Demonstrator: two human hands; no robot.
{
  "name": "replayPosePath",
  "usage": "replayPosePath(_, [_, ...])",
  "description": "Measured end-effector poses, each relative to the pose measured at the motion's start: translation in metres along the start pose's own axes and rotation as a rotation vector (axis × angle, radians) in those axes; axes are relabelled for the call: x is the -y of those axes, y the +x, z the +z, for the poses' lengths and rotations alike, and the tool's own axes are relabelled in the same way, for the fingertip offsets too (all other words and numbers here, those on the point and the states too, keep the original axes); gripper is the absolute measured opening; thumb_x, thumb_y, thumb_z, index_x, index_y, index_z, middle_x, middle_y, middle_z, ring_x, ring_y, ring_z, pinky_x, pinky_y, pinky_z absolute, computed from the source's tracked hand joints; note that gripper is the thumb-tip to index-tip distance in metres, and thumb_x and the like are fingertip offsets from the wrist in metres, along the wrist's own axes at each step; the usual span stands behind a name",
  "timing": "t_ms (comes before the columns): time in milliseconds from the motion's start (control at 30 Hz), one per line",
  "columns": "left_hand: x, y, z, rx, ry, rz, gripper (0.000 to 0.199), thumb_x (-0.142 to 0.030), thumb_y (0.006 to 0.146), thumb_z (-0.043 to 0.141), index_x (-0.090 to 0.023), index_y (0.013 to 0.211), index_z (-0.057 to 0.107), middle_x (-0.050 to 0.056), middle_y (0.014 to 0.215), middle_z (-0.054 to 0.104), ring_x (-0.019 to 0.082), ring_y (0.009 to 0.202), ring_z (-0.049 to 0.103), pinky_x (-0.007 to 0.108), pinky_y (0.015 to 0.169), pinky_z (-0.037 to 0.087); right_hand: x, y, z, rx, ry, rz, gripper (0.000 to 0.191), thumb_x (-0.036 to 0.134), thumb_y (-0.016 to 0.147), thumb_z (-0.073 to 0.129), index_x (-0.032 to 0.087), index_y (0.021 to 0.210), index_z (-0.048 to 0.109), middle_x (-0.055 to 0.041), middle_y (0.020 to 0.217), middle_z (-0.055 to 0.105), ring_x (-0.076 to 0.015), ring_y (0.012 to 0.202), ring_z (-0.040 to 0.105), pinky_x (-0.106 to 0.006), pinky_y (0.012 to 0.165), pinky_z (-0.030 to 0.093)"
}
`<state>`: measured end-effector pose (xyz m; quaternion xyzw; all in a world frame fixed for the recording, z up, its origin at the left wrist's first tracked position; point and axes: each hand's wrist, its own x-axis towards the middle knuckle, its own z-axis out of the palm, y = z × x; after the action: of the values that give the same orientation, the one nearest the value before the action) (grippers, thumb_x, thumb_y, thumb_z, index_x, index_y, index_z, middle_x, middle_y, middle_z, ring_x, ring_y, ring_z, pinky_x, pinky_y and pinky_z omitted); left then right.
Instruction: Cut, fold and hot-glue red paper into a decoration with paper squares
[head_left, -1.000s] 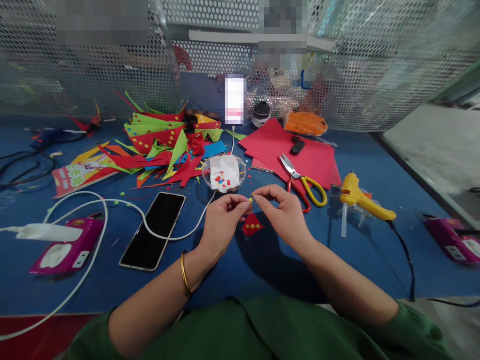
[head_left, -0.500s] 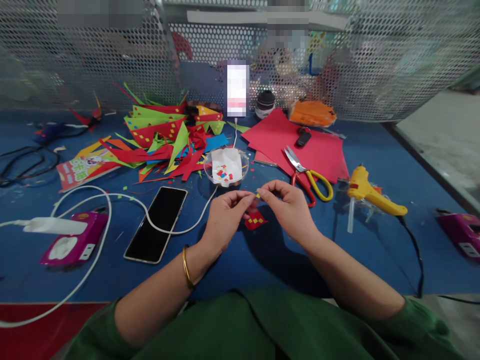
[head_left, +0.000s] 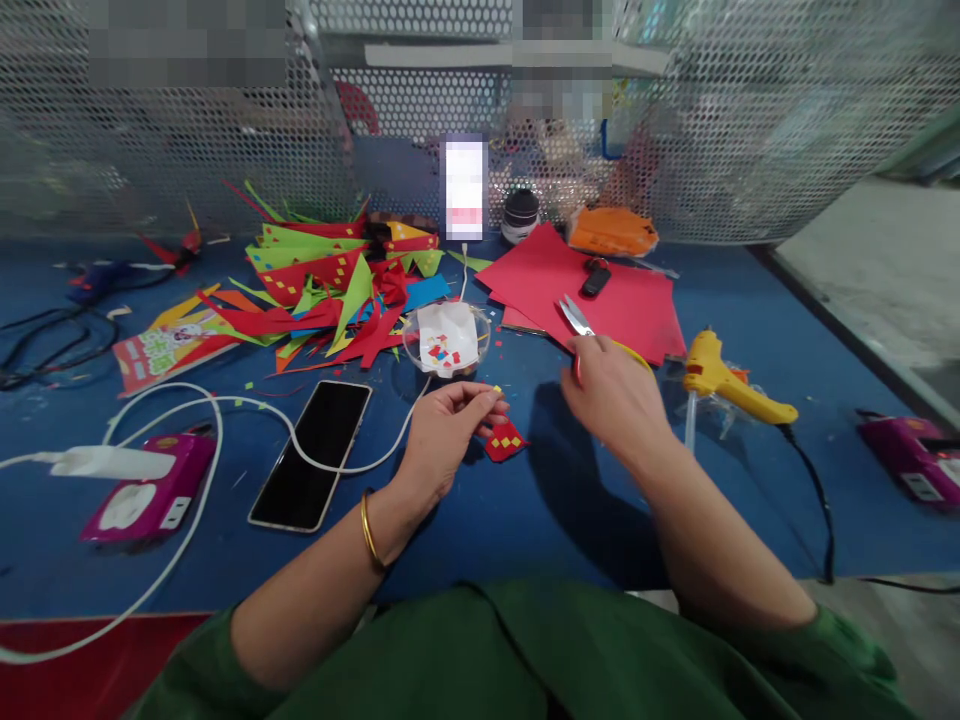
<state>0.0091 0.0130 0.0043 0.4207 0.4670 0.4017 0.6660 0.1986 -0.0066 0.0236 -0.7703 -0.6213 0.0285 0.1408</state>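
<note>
My left hand pinches a tiny yellow paper piece between thumb and forefinger. Just under those fingers is a small red paper piece with yellow squares on it; whether the lower fingers touch it I cannot tell. My right hand is closed over the handles of a pair of scissors, whose blades point away from me towards the red sheets. The hand covers most of the red and yellow handles, and its fingertips are partly hidden.
A clear bowl with paper bits stands ahead. Folded and cut coloured paper is heaped behind left. A dark phone, a white cable and a purple power box lie left, a yellow glue gun right.
My right hand has left the left hand's fingertips and moved right, onto the scissors' handles. My left hand keeps its pinch on the yellow paper piece. The view has shifted slightly.
</note>
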Motion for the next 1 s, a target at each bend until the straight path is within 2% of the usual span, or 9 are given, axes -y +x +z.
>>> replayPosePath(67, [-0.001,0.000,-0.001,0.010,0.011,0.005,0.013,-0.027,0.075,0.077,-0.015,0.079,0.075,0.004,0.074,0.076,0.012,0.065,0.069,0.021,0.056,0.051,-0.015,0.008,-0.003,0.113,-0.295,0.141,0.031,0.012,0.092,0.047,0.004,0.117,0.063,-0.0248,0.111,0.069,-0.0331,0.101,0.069,-0.037,0.078,0.051])
replayPosePath(167, [-0.002,0.001,-0.002,0.027,0.034,0.008,0.014,-0.029,0.075,0.076,-0.016,0.080,0.074,0.005,0.076,0.076,0.013,0.066,0.069,0.022,0.058,0.051,-0.030,0.016,0.003,0.191,-0.364,0.215,0.032,0.008,0.087,0.050,0.001,0.116,0.063,-0.0270,0.109,0.069,-0.0342,0.100,0.070,-0.037,0.077,0.051])
replayPosePath(300, [-0.003,0.002,-0.001,0.027,0.072,0.015,0.013,-0.029,0.076,0.075,-0.017,0.079,0.074,0.005,0.076,0.076,0.013,0.067,0.069,0.024,0.060,0.051,-0.033,0.021,0.012,0.150,-0.327,0.258,0.035,0.011,0.086,0.053,0.000,0.119,0.059,-0.0277,0.109,0.068,-0.0334,0.101,0.069,-0.037,0.080,0.051])
replayPosePath(433, [-0.005,0.003,0.001,0.029,0.119,0.021,0.013,-0.030,0.076,0.074,-0.017,0.079,0.073,0.005,0.077,0.076,0.013,0.066,0.068,0.024,0.060,0.050,-0.031,0.021,0.003,0.068,-0.261,0.317,0.047,0.025,0.085,0.058,0.003,0.126,0.051,-0.0268,0.113,0.066,-0.0323,0.095,0.069,-0.038,0.077,0.051])
replayPosePath(533, [-0.010,0.003,0.002,0.031,0.124,0.048,0.012,-0.029,0.077,0.073,-0.017,0.079,0.073,0.005,0.077,0.076,0.013,0.065,0.068,0.023,0.059,0.050,-0.034,0.014,-0.007,-0.053,-0.050,0.318,0.058,0.032,0.082,0.060,0.007,0.134,0.050,-0.0231,0.112,0.068,-0.0326,0.095,0.068,-0.042,0.080,0.052])
replayPosePath(633, [-0.016,0.004,0.001,0.036,0.105,0.066,0.012,-0.030,0.078,0.075,-0.018,0.079,0.073,0.005,0.078,0.077,0.013,0.065,0.069,0.023,0.059,0.050,-0.042,-0.001,-0.013,-0.205,0.499,0.230,0.064,0.030,0.076,0.061,0.014,0.138,0.052,-0.0115,0.101,0.069,-0.0243,0.082,0.065,-0.039,0.075,0.053])
replayPosePath(767, [-0.022,0.005,0.004,0.034,0.099,0.051,0.012,-0.030,0.079,0.075,-0.019,0.081,0.073,0.005,0.079,0.078,0.014,0.069,0.072,0.023,0.061,0.052,-0.045,-0.029,-0.010,-0.005,1.139,0.127,0.062,0.034,0.071,0.070,0.023,0.131,0.057,0.0038,0.075,0.060,-0.0125,0.054,0.048,-0.028,0.052,0.044])
replayPosePath(867, [-0.025,0.008,0.009,0.035,0.117,0.038,0.011,-0.029,0.081,0.074,-0.019,0.082,0.073,0.005,0.080,0.078,0.015,0.073,0.074,0.023,0.063,0.052,-0.042,-0.047,-0.007,0.102,1.182,0.166,0.061,0.031,0.061,0.083,0.023,0.117,0.061,0.0069,0.070,0.055,-0.0117,0.058,0.049,-0.025,0.056,0.046])
replayPosePath(1000, [-0.027,0.012,0.017,0.057,0.134,0.064,0.009,-0.027,0.083,0.073,-0.019,0.081,0.072,0.005,0.082,0.079,0.016,0.079,0.075,0.025,0.071,0.054,-0.040,-0.060,-0.005,0.204,1.036,0.101,0.068,0.033,0.061,0.087,0.026,0.121,0.058,0.0035,0.084,0.061,-0.0148,0.074,0.059,-0.025,0.069,0.053])
